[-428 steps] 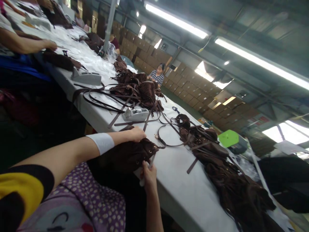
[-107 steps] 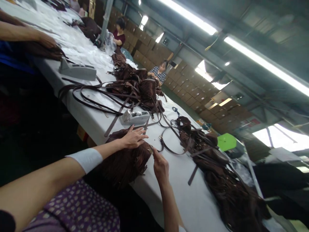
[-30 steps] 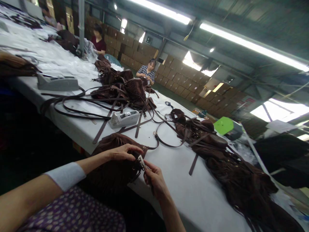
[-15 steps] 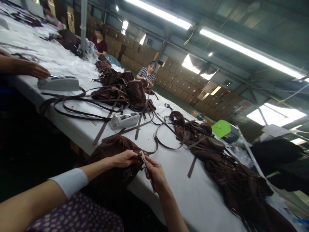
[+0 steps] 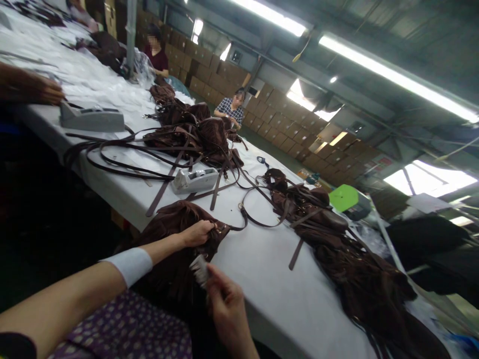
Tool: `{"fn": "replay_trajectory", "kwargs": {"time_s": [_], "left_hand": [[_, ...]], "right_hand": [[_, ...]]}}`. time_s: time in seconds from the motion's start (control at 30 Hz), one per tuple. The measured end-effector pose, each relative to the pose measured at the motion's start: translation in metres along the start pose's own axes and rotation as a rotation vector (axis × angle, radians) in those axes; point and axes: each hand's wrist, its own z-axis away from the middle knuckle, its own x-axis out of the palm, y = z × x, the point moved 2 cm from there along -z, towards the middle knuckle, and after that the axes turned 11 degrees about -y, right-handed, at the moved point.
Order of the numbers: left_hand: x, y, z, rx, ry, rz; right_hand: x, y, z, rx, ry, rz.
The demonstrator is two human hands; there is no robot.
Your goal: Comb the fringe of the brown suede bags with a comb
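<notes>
A dark brown fringed bag (image 5: pixel 174 219) lies over the near edge of the white table. My left hand (image 5: pixel 198 233) is closed on the bag's upper edge, near the end of its thin strap (image 5: pixel 239 227). Below and to the right, my right hand (image 5: pixel 226 294) is closed round a small pale brush (image 5: pixel 199 271) with a ragged, bristle-like edge. The brush head is in front of the bag's lower part; whether it touches the bag I cannot tell. Much of its handle is hidden in my fingers.
Grey tape dispensers (image 5: pixel 196 180) stand on the white table (image 5: pixel 262 271), with long straps looped between them. More brown bags (image 5: pixel 204 132) are heaped behind, and others (image 5: pixel 348 259) lie along the right. A co-worker's hand (image 5: pixel 33 89) is at the far left. Cardboard boxes line the back wall.
My right hand has moved down and toward me with the brush, away from my left hand. My left hand still grips the bag. The co-worker's hand has drawn back left.
</notes>
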Motion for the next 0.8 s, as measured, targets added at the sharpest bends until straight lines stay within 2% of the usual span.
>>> {"fn": "replay_trajectory", "kwargs": {"time_s": [0.07, 0.13, 0.2, 0.27, 0.4, 0.5, 0.57, 0.63, 0.8], "left_hand": [[-0.014, 0.013, 0.0, 0.039, 0.017, 0.002], [-0.03, 0.029, -0.002, 0.105, 0.018, -0.037], [-0.042, 0.044, -0.007, 0.166, 0.012, -0.097], [-0.048, 0.051, -0.017, 0.167, -0.002, -0.118], [-0.042, 0.044, -0.042, 0.021, -0.061, -0.018], [-0.036, 0.033, -0.06, -0.044, -0.117, 0.02], [-0.039, 0.029, -0.074, -0.074, -0.146, 0.036], [-0.047, 0.03, -0.092, -0.083, -0.142, 0.036], [-0.075, 0.039, -0.141, -0.083, -0.009, 0.003]], "right_hand": [[-0.034, 0.019, -0.014, 0.097, 0.28, -0.015], [-0.062, 0.031, -0.033, 0.128, 0.385, 0.012], [-0.076, 0.032, -0.053, 0.129, 0.401, 0.092], [-0.072, 0.024, -0.072, 0.116, 0.374, 0.169], [-0.031, 0.01, -0.1, 0.047, 0.197, 0.087], [-0.015, 0.013, -0.116, 0.066, 0.157, -0.049], [-0.021, 0.019, -0.127, 0.102, 0.173, -0.149], [-0.038, 0.021, -0.141, 0.135, 0.214, -0.247], [-0.087, 0.019, -0.174, 0.159, 0.324, -0.44]]}}
